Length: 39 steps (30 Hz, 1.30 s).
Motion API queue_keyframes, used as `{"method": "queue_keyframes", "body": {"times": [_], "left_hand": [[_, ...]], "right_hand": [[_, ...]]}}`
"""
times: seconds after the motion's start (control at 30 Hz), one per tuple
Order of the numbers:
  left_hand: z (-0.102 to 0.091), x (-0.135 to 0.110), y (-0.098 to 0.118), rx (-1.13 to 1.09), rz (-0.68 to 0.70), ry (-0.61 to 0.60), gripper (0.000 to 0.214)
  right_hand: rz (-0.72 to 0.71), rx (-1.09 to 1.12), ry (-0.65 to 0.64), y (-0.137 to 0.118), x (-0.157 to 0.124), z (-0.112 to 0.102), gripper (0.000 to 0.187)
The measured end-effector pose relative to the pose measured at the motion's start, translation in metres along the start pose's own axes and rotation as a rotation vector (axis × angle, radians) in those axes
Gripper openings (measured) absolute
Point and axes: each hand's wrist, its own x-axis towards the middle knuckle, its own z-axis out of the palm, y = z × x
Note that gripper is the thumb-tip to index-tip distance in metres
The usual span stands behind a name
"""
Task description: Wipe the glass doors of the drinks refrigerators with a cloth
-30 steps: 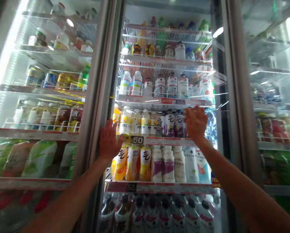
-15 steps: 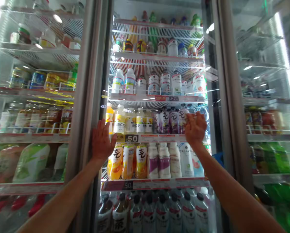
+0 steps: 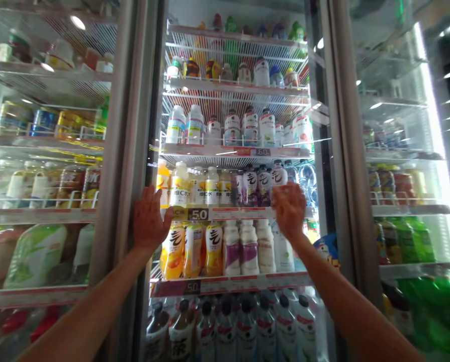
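My left hand [image 3: 151, 216] is raised with fingers straight and slightly spread, against the left edge of the fridge's middle section, beside the metal door frame [image 3: 128, 151]. It holds nothing. My right hand [image 3: 290, 210], a little blurred, is lifted with fingers apart in front of the right end of the middle shelf. It covers the lower part of a purple-labelled bottle [image 3: 279, 174], and no bottle shows in its grasp. I cannot tell whether it touches anything. Between my hands stand yellow-labelled vitamin drink bottles [image 3: 211, 186] and more purple-labelled bottles [image 3: 250, 186].
Below are orange drink bottles [image 3: 173, 251] and white-and-purple bottles [image 3: 249, 249], then dark-capped bottles [image 3: 246, 322]. White bottles [image 3: 232, 125] fill a higher shelf. A metal post [image 3: 355, 166] stands at right. Further drinks show on both sides, such as green bottles [image 3: 421, 239].
The view has shifted, moving the shelves slightly left in the picture. My right hand has moved a little left and down across the purple-labelled bottle. My left hand keeps its place by the frame.
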Motion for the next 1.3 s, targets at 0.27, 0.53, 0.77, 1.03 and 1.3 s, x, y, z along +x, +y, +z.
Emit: {"method": "queue_keyframes", "body": {"times": [0.27, 0.53, 0.77, 1.03, 1.3], "left_hand": [[0.0, 0.0, 0.0, 0.005, -0.011, 0.009, 0.057], [0.0, -0.007, -0.002, 0.011, -0.019, -0.01, 0.056], [0.001, -0.014, 0.001, 0.027, -0.044, 0.006, 0.054], [-0.009, -0.031, -0.018, 0.013, 0.094, -0.08, 0.053], [-0.009, -0.032, -0.018, 0.036, 0.123, -0.074, 0.053]], "right_hand": [[-0.068, 0.023, 0.028, -0.028, -0.013, 0.008, 0.039], [-0.165, 0.03, -0.053, -0.022, -0.017, 0.003, 0.039], [0.005, 0.006, 0.036, -0.04, -0.008, 0.014, 0.041], [-0.455, 0.115, -0.098, -0.091, -0.015, 0.02, 0.039], [-0.243, 0.102, -0.043, -0.121, -0.005, 0.036, 0.05]]}}
